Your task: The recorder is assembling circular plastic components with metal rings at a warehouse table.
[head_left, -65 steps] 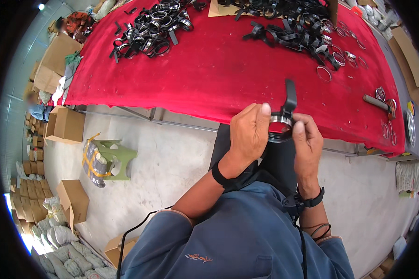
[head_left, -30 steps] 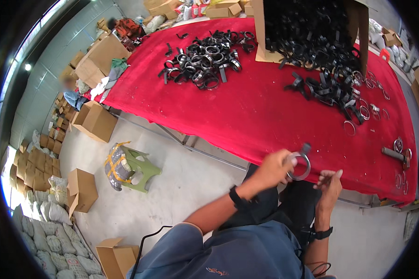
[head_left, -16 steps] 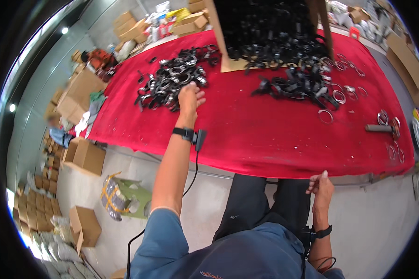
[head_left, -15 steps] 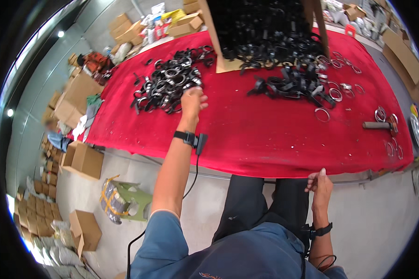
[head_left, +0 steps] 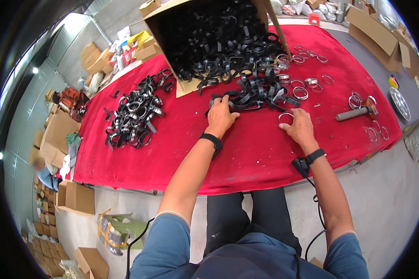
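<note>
Silver ring [head_left: 280,116] lies on the red-covered tabletop [head_left: 246,158], at the near edge of a black clamp pile [head_left: 260,90]. My right hand [head_left: 300,126] is at it, thumb and fingers partly open about its rim; from my feed I cannot tell whether they grip it. My left hand [head_left: 221,116] reaches the left end of that same pile, fingertips against a dark piece and thumb spread away; I cannot tell if it has hold of anything. Behind, an open carton [head_left: 187,87] faces me, holding many more black parts. Further left I see a mixed black-and-silver heap [head_left: 134,111]. Over to my right, a hammer [head_left: 351,114] rests near loose rings [head_left: 354,100].
</note>
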A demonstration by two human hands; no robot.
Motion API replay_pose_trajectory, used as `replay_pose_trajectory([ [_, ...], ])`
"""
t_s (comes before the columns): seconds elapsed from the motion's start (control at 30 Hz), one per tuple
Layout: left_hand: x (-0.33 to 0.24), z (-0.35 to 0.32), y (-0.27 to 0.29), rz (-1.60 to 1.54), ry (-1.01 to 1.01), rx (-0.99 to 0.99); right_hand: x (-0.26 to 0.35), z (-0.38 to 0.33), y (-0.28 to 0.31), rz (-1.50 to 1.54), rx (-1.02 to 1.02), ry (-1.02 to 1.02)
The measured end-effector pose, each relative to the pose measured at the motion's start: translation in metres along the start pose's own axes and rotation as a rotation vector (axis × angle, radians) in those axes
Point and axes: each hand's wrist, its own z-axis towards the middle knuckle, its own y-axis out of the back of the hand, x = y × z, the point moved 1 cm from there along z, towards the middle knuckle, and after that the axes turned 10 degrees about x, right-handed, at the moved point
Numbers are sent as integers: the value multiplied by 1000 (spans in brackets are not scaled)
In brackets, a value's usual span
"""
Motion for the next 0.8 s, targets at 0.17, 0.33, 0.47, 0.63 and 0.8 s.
replay_pose_trajectory([
  [0.17, 1, -6, 4, -9, 31, -37, -6, -4, 1, 12, 83, 23],
  [0.33, 5, -19, 44, -272, 147, -214, 6, -38, 29, 425, 41, -196],
  [0.47, 22, -34, 51, -1179, 333, -97, 19, -63, 24, 879, 140, -252],
  [0.63, 30, -76, 46, -1564, 416, -31, 45, -72, 8, 946, 255, -221],
  [0.8, 39, -114, 47, -1717, 430, -110, 44, -60, 5, 411, 216, -156],
])
